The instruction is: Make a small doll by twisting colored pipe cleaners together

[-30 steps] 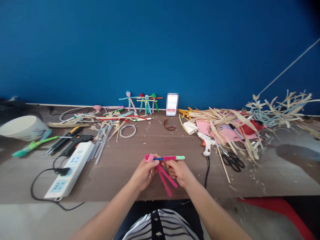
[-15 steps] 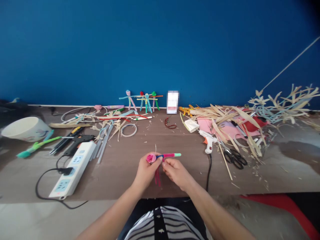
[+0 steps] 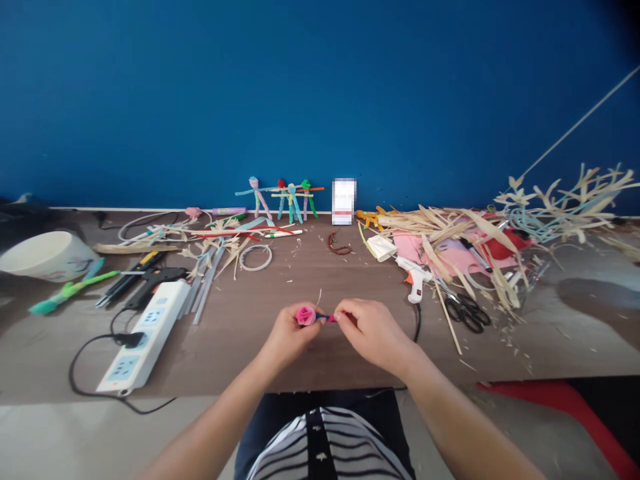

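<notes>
My left hand (image 3: 287, 335) is closed on the pink rolled head (image 3: 305, 315) of a small craft figure made of coloured strips, held over the near middle of the brown table (image 3: 240, 333). My right hand (image 3: 373, 330) is closed over the rest of the figure, just right of the pink head. A short blue and pink piece shows between the two hands. The figure's other strips are hidden under my right hand.
A white power strip (image 3: 145, 333) with a black cord lies at the left, by a black glue gun (image 3: 155, 283) and a white bowl (image 3: 47, 255). Finished strip figures (image 3: 285, 197) stand at the wall. A white glue gun (image 3: 414, 279), black scissors (image 3: 467, 312) and a straw pile (image 3: 480, 240) fill the right.
The pink legs and the green-tipped arm that stuck out earlier are now covered by my right hand, which has closed over the figure. The pink head has turned toward me.
</notes>
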Demonstrator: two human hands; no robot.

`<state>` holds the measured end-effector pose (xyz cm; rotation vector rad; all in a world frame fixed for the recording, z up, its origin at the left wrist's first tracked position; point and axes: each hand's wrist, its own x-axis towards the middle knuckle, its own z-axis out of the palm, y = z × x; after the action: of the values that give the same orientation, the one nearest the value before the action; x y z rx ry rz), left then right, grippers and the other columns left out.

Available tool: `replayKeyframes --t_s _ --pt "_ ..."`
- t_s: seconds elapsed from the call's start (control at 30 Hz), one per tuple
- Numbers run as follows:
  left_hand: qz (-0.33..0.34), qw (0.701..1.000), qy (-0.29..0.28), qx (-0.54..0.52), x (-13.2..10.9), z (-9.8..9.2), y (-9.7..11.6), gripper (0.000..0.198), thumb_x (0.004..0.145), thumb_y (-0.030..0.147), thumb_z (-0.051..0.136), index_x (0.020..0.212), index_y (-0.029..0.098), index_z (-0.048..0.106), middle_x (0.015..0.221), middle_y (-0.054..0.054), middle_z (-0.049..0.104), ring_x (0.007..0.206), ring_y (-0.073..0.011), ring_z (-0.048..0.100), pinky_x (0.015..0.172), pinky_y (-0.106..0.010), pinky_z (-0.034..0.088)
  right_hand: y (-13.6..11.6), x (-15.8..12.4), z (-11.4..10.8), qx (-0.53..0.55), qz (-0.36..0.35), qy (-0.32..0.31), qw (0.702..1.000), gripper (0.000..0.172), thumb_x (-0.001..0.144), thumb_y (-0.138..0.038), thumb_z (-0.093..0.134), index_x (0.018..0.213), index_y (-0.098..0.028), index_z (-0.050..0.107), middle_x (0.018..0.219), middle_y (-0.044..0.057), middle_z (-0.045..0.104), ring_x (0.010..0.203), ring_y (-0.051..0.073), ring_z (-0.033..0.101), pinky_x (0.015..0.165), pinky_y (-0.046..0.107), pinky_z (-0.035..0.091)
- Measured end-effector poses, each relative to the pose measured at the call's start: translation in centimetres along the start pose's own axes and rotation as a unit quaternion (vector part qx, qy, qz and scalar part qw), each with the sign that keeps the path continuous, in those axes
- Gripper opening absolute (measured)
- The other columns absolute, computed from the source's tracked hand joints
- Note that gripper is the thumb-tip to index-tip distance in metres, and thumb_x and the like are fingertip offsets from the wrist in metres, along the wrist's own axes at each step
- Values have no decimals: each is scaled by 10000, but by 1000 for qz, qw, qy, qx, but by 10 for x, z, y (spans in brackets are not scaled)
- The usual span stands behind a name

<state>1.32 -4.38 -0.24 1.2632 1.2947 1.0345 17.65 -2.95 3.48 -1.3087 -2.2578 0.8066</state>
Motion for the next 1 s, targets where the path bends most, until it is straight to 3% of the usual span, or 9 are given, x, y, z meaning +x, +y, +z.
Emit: replayKeyframes --t_s 0.13,0.23,0.37,0.47,0.57,0.7,0.83,0.93,1.0 --pt "-22 997 -73 -20 -2 -5 7 83 615 218 624 637 138 624 512 28 501 479 -76 401 482 -189 307 13 10 3 193 54 -16 980 101 716 -246 535 662 -169 572 579 -20 514 516 90 424 501 211 292" --pt "-56 990 -99 -83 -4 -4 5 119 614 249 643 652 141 609 496 36 465 449 -68 395 447 -186 299 24 16 11 372 110 -88 917 124 674 -276 583 661 -159 547 503 -51 478 438 65 394 445 191 285" --pt "-70 975 -68 -198 -5 3 -5 174 601 286 659 666 142 584 483 40 460 425 -69 404 450 -201 341 31 16 32 558 160 -127 804 236 644 -358 613 626 -167 476 426 -76 446 331 48 349 361 180 239" --pt "-52 977 4 -206 -3 8 -10 168 628 284 644 698 143 585 458 42 474 433 -78 426 477 -206 357 27 11 51 605 184 -71 772 265 652 -385 601 603 -165 461 393 -86 407 303 40 316 335 179 224" --pt "-28 988 68 -138 -1 10 -11 138 644 269 634 695 146 601 480 32 507 466 -88 449 495 -203 358 20 5 64 587 195 -14 786 281 679 -413 566 623 -146 501 394 -80 395 314 36 319 341 178 211" --pt "36 992 116 -27 -2 9 -8 106 650 254 625 689 156 642 594 -4 572 564 -119 502 567 -217 382 9 -1 67 533 189 -8 824 279 733 -418 492 642 -154 488 394 -84 380 304 33 289 343 179 183" --pt "94 989 93 59 -2 7 -4 125 682 246 592 735 161 668 636 -27 575 609 -140 517 592 -225 379 6 -4 59 433 172 -16 885 237 789 -371 409 648 -183 437 416 -81 372 315 50 288 358 191 196" --pt "128 984 74 98 -2 4 -2 136 707 243 566 750 165 668 666 -42 593 630 -149 526 606 -231 380 6 -7 46 278 108 9 955 235 809 -315 394 623 -184 451 464 -50 406 411 77 351 431 208 238" --pt "146 981 55 116 -1 2 -1 143 720 238 549 760 172 670 675 -45 600 641 -152 530 618 -233 380 4 -8 33 157 59 23 986 231 817 -284 390 635 -181 486 518 -24 456 480 95 390 482 222 241"
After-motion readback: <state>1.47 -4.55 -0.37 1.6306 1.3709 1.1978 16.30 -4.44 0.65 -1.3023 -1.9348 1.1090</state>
